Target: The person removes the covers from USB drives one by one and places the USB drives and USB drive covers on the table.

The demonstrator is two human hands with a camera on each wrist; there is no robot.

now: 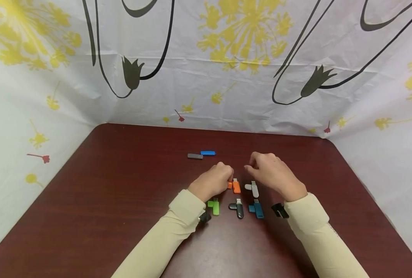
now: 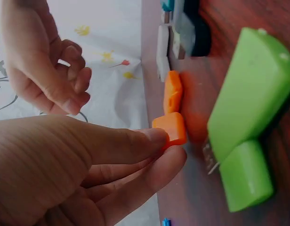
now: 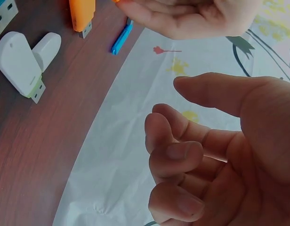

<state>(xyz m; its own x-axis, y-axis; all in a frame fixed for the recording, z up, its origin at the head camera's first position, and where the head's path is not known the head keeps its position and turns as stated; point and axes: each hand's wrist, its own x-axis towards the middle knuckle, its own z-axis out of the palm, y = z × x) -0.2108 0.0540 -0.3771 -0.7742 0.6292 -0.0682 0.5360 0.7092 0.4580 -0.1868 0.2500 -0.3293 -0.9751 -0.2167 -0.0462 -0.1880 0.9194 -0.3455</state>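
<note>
My left hand (image 1: 212, 180) pinches an orange USB stick cap (image 2: 172, 126) between thumb and fingertips, low over the table. Beside that cap lies the uncapped orange USB stick (image 1: 236, 187), its metal plug pointing away from me. My right hand (image 1: 274, 174) hovers over the table to the right, fingers loosely bent and nothing in them. Nearest to it is a white USB stick (image 1: 255, 190) with its plug bare and its white cap (image 1: 248, 187) alongside. A green USB stick (image 2: 253, 89) and its green cap (image 2: 246, 176) lie close to the left hand.
Closer to me lie a black USB stick (image 1: 240, 211) and a teal one (image 1: 259, 210), each with its cap beside it. Black pieces (image 1: 280, 210) show by the right cuff. Farther back, a grey stick (image 1: 195, 156) and a blue stick (image 1: 208, 153) lie on the dark red table (image 1: 140, 173).
</note>
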